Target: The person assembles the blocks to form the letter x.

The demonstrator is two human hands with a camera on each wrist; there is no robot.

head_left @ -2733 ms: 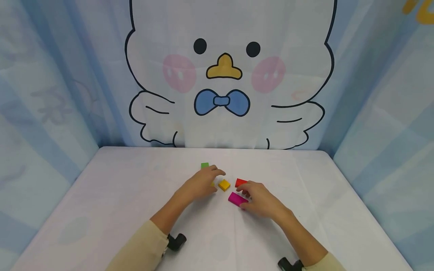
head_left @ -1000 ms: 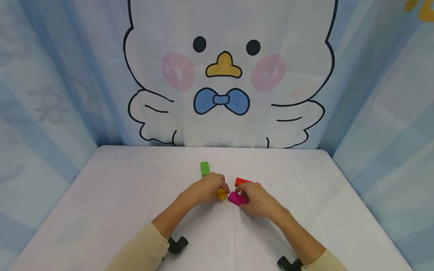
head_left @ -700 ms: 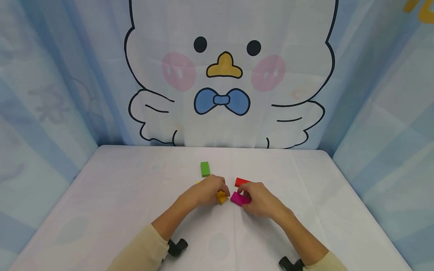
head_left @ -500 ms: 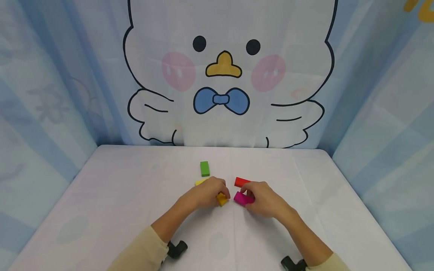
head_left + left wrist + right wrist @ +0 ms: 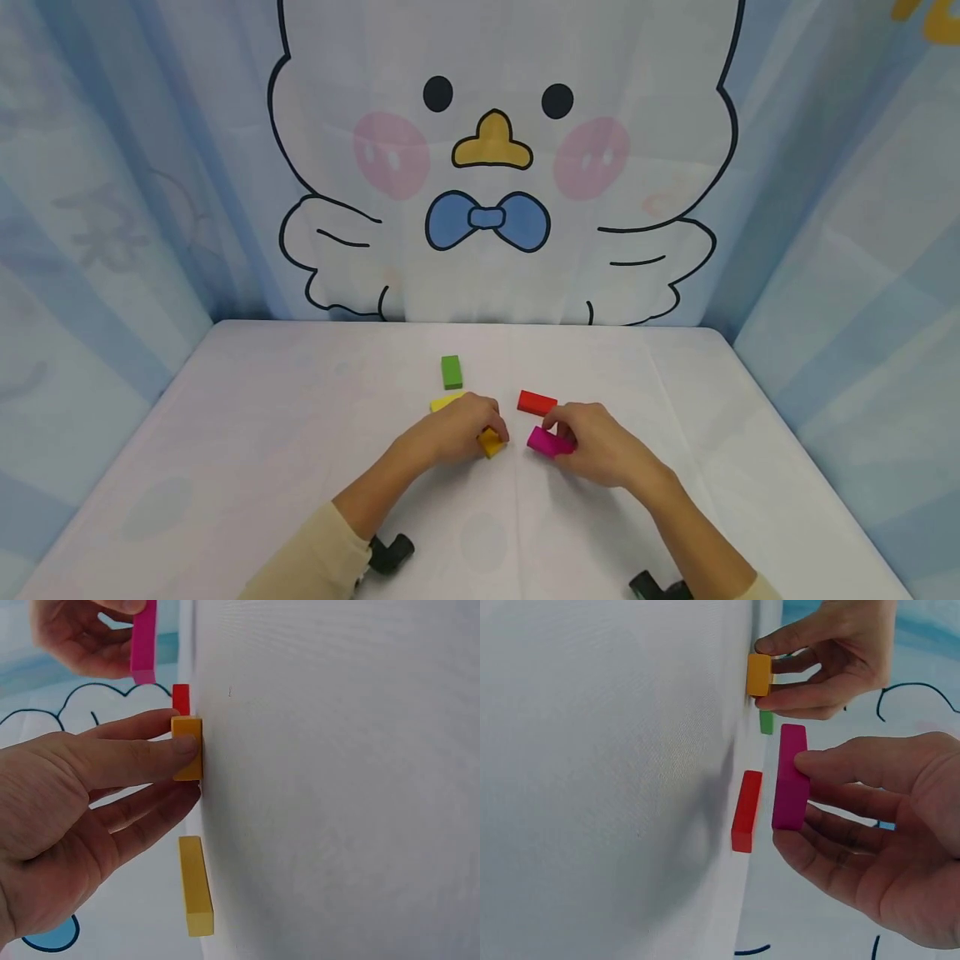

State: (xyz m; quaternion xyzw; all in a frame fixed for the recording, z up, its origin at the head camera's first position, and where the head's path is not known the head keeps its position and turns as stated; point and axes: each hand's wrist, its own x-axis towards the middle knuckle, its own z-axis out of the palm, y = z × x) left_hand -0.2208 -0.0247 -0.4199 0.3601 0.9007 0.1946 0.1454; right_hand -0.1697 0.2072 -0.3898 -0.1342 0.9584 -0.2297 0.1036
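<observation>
My left hand [image 5: 459, 427] pinches a short orange-yellow block [image 5: 187, 769] between thumb and fingers. In the left wrist view that block's side appears against the white tabletop. My right hand [image 5: 606, 446] grips a longer magenta block [image 5: 790, 791] by one end, and the right wrist view shows it raised clear of the surface. Just beyond the right hand lies a red block [image 5: 537, 403]. A yellow block [image 5: 196, 889] lies behind the left hand, partly covered by it in the head view. Farther back rests a green block [image 5: 452, 372].
The white-covered table [image 5: 300, 400] runs back to a curtain [image 5: 487, 283] printed with a cartoon bird. More pale blue curtain hangs on both sides. A black wrist mount [image 5: 392, 553] sits on the left forearm, another [image 5: 660, 585] on the right.
The left hand has taken hold of the orange-yellow block and drawn it nearer. The right hand has lifted the magenta block and carried it rightward, away from the left hand.
</observation>
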